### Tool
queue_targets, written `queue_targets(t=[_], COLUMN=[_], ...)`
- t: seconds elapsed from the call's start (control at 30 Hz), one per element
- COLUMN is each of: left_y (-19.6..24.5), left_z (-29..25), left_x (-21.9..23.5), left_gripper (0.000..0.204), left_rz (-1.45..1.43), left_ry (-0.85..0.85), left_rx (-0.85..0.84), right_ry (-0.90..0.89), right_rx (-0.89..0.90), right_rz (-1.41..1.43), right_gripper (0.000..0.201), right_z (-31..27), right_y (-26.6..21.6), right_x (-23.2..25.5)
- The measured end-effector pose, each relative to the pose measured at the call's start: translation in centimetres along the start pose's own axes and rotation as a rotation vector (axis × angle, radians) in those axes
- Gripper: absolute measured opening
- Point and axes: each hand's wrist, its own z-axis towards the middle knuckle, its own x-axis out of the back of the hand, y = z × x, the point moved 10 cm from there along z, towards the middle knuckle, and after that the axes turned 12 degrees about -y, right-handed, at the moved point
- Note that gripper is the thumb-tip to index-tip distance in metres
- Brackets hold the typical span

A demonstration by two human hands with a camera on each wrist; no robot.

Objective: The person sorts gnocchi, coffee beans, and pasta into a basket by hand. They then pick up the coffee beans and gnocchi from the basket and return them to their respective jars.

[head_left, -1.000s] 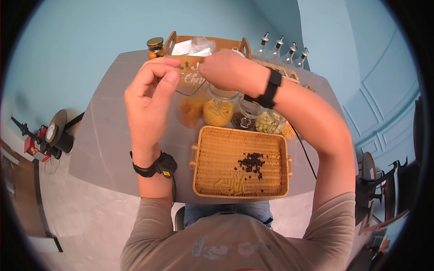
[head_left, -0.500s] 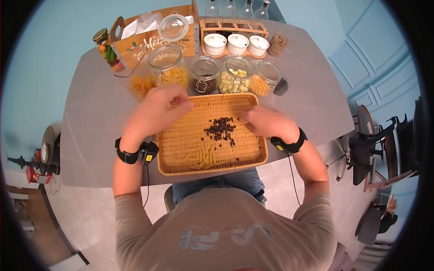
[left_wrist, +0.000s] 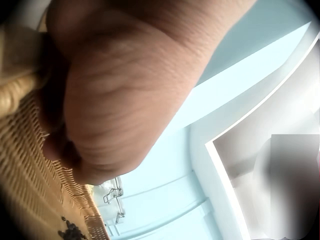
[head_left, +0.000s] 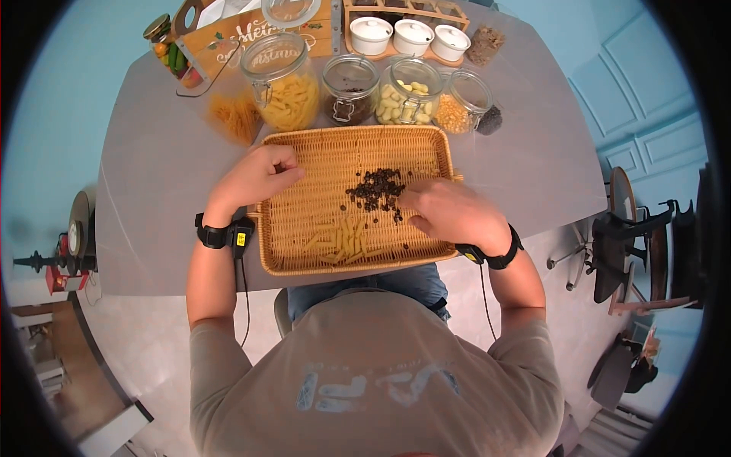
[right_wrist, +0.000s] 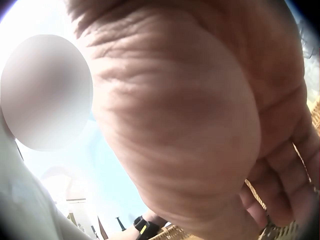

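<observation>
A rectangular wicker basket (head_left: 320, 152) lies on the table in front of the person. Dark, bean-like pieces (head_left: 375, 186) form a loose heap inside it, and several short pasta tubes (head_left: 346, 242) lie near its front side. My right hand (head_left: 453, 213) reaches over the basket's right side, fingertips at the edge of the dark heap; in the right wrist view its fingers (right_wrist: 280, 175) extend loosely. At the left rim is my left hand (head_left: 259, 179), its fingers loosely curled and its thumb pointing inward, nothing visible in its grasp.
Behind the basket stand glass jars of yellow pasta (head_left: 289, 99), dark pieces (head_left: 350, 103), pale green-white pieces (head_left: 407, 103) and orange kernels (head_left: 453, 114). Farther back are white lidded pots (head_left: 413, 36), a wooden crate (head_left: 228, 42) and a jar of colourful contents (head_left: 175, 57).
Both hands came down from above the jars to the basket. Since half a second ago, the right hand has shifted inward to the dark heap, while the left stays by the left rim.
</observation>
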Motion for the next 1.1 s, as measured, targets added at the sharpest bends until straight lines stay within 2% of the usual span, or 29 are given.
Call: queue_targets(t=[0.13,0.23,0.33,0.43,0.63,0.93,1.0,1.1], left_y=[0.0,0.2,0.5,0.7,0.7,0.7,0.6,0.3], left_z=[-0.1,-0.2,-0.3,-0.4,-0.4,-0.4,-0.3,-0.4], left_x=[-0.2,-0.1,0.1,0.3,0.4,0.3,0.3,0.2], left_gripper=[0.026,0.026,0.026,0.026,0.028,0.029,0.029,0.029], left_rz=[-0.007,-0.041,0.002,0.036,0.055,0.04,0.067,0.036], left_ry=[-0.023,-0.02,0.014,0.027,0.04,0.053,0.065,0.061], left_rx=[-0.017,0.017,-0.034,-0.048,-0.055,-0.088,-0.1,-0.099], right_ry=[0.073,0.015,0.073,-0.047,-0.092,0.015,-0.018,-0.031], right_rx=[0.203,0.249,0.403,0.425,0.441,0.455,0.414,0.353], right_rz=[-0.141,-0.197,-0.208,-0.18,-0.177,-0.223,-0.218,-0.157], right_gripper=[0.022,0.024,0.022,0.028,0.029,0.019,0.018,0.029], right_z=[0.9,2.6,3.8,5.8,7.4,7.2,7.3,7.4], right_y=[-3.6,-5.8,-8.5,-9.3,-9.4,-9.9,-9.7,-8.7], right_x=[-0.5,-1.0,-0.9,-2.0,-2.6,-2.4,-2.2,-1.6])
